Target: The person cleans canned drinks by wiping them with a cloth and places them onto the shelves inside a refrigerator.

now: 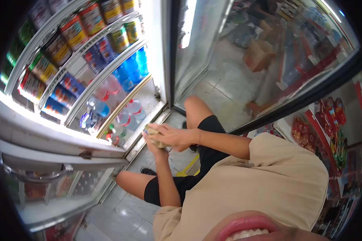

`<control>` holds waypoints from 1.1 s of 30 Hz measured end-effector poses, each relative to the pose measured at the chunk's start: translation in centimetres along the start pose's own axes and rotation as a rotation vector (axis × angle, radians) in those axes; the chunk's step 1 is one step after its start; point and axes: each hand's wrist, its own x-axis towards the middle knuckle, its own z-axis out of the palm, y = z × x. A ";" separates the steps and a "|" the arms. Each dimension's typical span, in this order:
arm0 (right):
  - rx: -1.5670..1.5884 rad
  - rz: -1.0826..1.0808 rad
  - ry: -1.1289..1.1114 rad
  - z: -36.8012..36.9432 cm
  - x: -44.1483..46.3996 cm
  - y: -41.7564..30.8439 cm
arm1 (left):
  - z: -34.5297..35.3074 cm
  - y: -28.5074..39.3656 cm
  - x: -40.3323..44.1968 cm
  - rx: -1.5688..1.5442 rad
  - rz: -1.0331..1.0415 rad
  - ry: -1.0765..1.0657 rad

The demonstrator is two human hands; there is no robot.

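Both of my hands are together near the lower front edge of an open fridge (147, 130), in front of my bent knees. Between them is a crumpled beige-green cloth (153, 135). My right hand (176, 137), with a thin bracelet at the wrist, is closed over it from above and the side. Below, my left hand (157, 150) grips the same cloth, its fingers partly covered. On the lowest level of the fridge, clear bottles with red caps (133, 107) and bottles of blue drink (128, 72) stand close by.
Cans (73, 31) line the upper racks. One glass door (229, 80) stands open at right, another door (60, 188) at lower left. Through the glass show a cardboard box (258, 55) and a blurred person. Hanging red packets (330, 114) and something yellow (189, 166) are nearby.
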 end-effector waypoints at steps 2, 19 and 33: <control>-0.183 0.057 -0.157 0.5 -0.3 0.9 | -1.0 -0.6 1.2 -0.001 0.015 -0.073; 0.232 0.035 0.100 3.1 1.1 3.5 | -2.0 -2.6 1.3 -0.114 -0.118 0.023; 0.253 0.260 0.164 -0.8 0.0 4.2 | -0.7 -0.5 1.8 -0.011 -0.043 0.006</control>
